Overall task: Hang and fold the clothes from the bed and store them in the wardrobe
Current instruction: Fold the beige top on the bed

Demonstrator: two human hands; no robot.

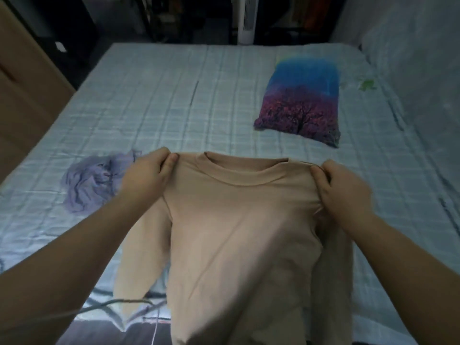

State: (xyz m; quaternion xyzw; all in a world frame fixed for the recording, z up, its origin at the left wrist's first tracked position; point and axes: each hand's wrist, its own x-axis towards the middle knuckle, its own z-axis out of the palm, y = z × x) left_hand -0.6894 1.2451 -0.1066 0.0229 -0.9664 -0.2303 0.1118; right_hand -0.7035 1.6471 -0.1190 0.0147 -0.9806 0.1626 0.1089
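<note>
I see the bed under a pale checked sheet, with the beige shirt held up over its near end. A pillow lies far right and a crumpled lilac garment left. My left hand and right hand each pinch a shoulder.

I see both bare forearms reaching forward from the lower corners, angled inward. Left hand — fingers curled, back up — pinches one shoulder of the shirt; right hand pinches the other likewise, the two about level and well apart.
</note>
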